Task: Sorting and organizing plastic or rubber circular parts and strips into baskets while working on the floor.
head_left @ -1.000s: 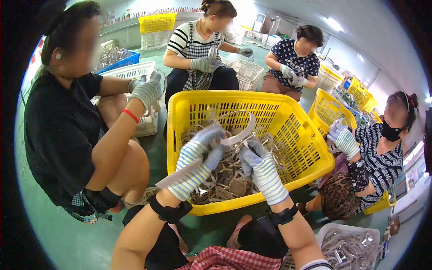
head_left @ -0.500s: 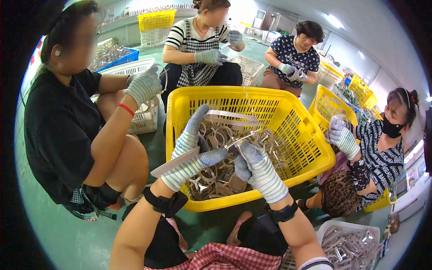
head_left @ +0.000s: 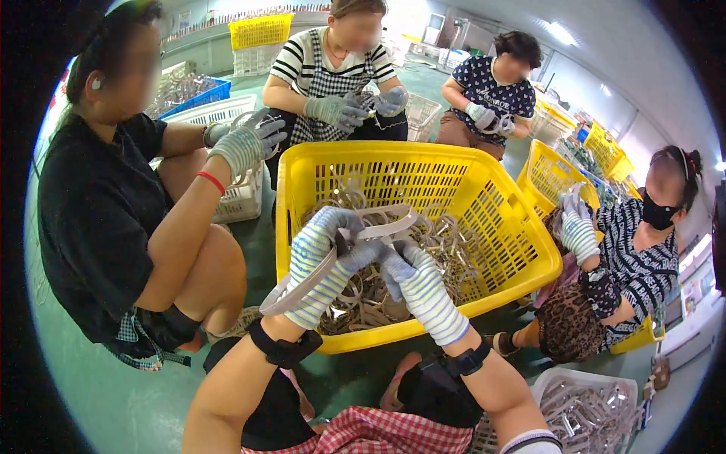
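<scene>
Both my hands wear striped knit gloves and meet over the near part of a yellow basket. Closed around a pale strap point(head_left: 392, 222), my left hand point(head_left: 321, 253) has one stretch of it curving out beyond the fingers. Another pale stretch lies along the outside of that hand toward the wrist; whether it is the same strap I cannot tell. My right hand point(head_left: 425, 291) is closed with its fingertips against the left ones, at the strap; the exact grip is hidden. Under them, in the yellow basket point(head_left: 514, 280), lies a heap of similar straps point(head_left: 450, 253) with shiny metal parts.
Co-workers in gloves sit around the basket: one at left point(head_left: 98, 204), two across, one at right point(head_left: 635, 257), each handling straps. A white crate of straps point(head_left: 582, 378) stands by my right knee. More yellow baskets point(head_left: 548, 178) and a blue crate point(head_left: 200, 100) stand behind.
My hands have drawn together, and the strap now bends in a rounded loop beyond my left fingers. The thin metal piece seen between my hands before no longer shows.
</scene>
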### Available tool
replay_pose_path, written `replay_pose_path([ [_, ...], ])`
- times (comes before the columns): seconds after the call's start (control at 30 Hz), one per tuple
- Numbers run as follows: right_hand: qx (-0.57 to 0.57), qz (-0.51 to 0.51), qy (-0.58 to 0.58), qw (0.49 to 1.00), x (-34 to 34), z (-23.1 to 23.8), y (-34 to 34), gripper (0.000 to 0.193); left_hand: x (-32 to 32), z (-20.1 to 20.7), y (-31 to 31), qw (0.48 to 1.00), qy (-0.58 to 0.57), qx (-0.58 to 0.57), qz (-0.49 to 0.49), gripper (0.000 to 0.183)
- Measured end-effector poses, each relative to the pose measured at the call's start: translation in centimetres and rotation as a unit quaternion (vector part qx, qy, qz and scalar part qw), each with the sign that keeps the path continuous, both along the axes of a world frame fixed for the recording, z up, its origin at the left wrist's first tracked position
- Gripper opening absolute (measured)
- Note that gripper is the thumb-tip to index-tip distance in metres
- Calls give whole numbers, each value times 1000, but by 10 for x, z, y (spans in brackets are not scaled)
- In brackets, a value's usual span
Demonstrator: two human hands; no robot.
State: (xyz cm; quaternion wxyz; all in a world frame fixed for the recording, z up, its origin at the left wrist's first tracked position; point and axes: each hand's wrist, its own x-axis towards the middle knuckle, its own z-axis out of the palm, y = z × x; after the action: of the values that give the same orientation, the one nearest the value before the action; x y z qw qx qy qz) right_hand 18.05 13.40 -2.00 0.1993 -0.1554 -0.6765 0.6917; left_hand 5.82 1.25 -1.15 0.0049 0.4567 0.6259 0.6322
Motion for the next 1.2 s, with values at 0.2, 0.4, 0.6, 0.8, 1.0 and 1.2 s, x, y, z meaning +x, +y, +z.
replay_pose_path([
  [0.2, -137, 41, 47, 989, 7, 2, 8, 42, -6, 5, -2, 999, 17, 1, 44, 64],
  [0.4, -213, 110, 33, 970, 9, 3, 11, 46, -22, 5, -8, 999, 8, -45, -26, 67],
  [0.6, -219, 123, 22, 968, 11, 3, 12, 50, -32, 7, -10, 976, 218, 13, 12, 46],
  [0.8, -207, 122, 21, 970, 10, 3, 12, 52, -26, 14, -14, 984, 178, -13, 9, 34],
  [1.0, -263, 130, 65, 954, 10, 1, 16, 41, -16, 9, -10, 986, 160, -53, 6, 21],
  [1.2, -70, 55, 152, 984, 6, -12, 17, 36, -6, -6, -9, 939, 78, -151, -297, 17],
])
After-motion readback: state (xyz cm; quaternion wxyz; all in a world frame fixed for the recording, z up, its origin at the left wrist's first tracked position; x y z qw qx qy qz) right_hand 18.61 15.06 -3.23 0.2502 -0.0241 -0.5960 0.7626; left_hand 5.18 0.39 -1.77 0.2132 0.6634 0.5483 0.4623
